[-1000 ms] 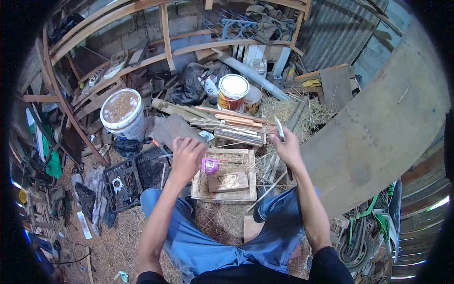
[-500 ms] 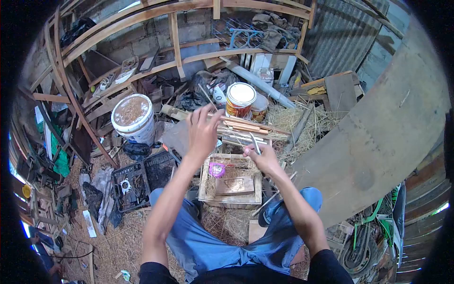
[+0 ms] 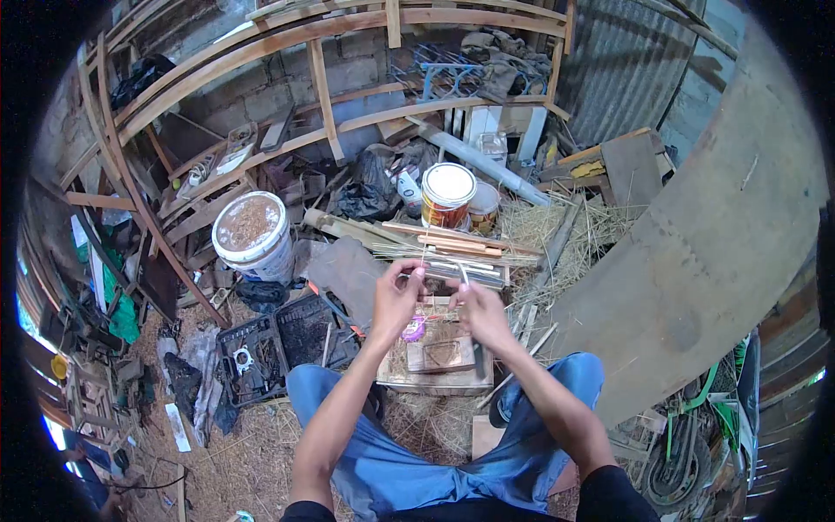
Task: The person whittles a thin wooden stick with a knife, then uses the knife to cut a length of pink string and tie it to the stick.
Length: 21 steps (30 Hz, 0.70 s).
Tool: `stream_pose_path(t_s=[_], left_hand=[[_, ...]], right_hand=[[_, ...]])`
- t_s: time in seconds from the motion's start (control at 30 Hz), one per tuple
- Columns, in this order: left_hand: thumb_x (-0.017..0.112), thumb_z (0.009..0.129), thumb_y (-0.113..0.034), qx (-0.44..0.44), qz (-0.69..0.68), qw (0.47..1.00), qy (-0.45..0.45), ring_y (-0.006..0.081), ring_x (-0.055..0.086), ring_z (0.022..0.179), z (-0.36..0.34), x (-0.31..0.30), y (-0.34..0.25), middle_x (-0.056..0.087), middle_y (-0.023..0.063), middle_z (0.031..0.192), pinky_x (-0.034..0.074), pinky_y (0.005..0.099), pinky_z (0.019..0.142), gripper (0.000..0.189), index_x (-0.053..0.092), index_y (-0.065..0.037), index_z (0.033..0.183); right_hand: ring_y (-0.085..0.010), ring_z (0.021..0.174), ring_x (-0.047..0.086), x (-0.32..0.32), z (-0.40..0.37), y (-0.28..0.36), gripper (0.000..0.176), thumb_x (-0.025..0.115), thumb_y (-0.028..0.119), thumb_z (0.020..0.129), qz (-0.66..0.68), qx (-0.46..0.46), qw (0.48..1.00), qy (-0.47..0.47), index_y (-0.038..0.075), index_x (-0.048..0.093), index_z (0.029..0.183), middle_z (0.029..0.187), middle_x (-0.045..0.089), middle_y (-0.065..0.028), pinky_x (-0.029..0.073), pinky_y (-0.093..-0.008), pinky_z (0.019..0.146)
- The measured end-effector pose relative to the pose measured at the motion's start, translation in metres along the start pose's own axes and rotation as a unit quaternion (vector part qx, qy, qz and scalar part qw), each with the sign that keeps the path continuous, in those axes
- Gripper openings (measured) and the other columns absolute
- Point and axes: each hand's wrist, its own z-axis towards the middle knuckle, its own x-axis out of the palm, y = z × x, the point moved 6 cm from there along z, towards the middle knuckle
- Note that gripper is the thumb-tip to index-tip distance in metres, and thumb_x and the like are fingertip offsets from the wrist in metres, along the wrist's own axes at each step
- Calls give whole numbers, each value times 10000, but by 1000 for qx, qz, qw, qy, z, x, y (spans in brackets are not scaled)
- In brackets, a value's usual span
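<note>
My left hand (image 3: 398,300) is closed in a pinch on a thin wooden strip (image 3: 424,248), which stands up above the fingertips. A short distance to the right, my right hand (image 3: 481,313) is wrapped around a knife (image 3: 463,273) with its pale blade pointing up. Most of its handle is hidden by the fingers. Both hands are above a low wooden box (image 3: 435,381) between my knees. On the box are a wooden block (image 3: 444,355) with a marked shape on it and a pink round tape measure (image 3: 414,329), partly covered by my left hand.
Beyond the box lies a pile of wood strips (image 3: 461,244). Behind them stands a lidded paint can (image 3: 449,193). To the left are a white bucket (image 3: 252,235) and an open black tool case (image 3: 248,358). A large board (image 3: 687,235) leans at the right.
My left hand has come down and right with the thin strip, closer to my right hand. The right hand, still holding the knife, has dropped slightly. The view has shifted a little.
</note>
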Motion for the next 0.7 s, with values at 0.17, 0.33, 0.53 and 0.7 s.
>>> stream_pose_path(t_s=[0.17,0.33,0.53,0.7], left_hand=[[583,914,-97,14,68,997,30,45,501,614,-12,7,-4,589,8,770,418,213,554,150,620,17,1003],[599,905,-106,66,145,982,105,60,493,612,-31,27,-23,599,26,762,407,228,572,144,646,16,965],[611,892,-89,65,189,970,141,82,537,704,-51,30,-42,605,61,825,427,232,609,124,665,8,948],[617,888,-88,21,170,972,160,97,546,723,-64,20,-42,607,71,850,436,238,629,124,664,13,944]], right_hand=[[-29,495,382,-12,0,34,415,419,249,1001,92,-51,988,109,50,407,1365,691,596,-41,303,-176,452],[-10,489,326,-10,-16,39,383,484,275,981,177,42,964,195,56,493,1295,700,520,8,229,-160,429],[-5,485,313,-34,-32,38,377,546,274,953,177,68,968,163,4,544,1215,694,483,34,210,-164,409],[-1,485,294,-57,-37,37,366,569,288,939,183,62,974,116,27,572,1195,681,460,60,201,-160,430]])
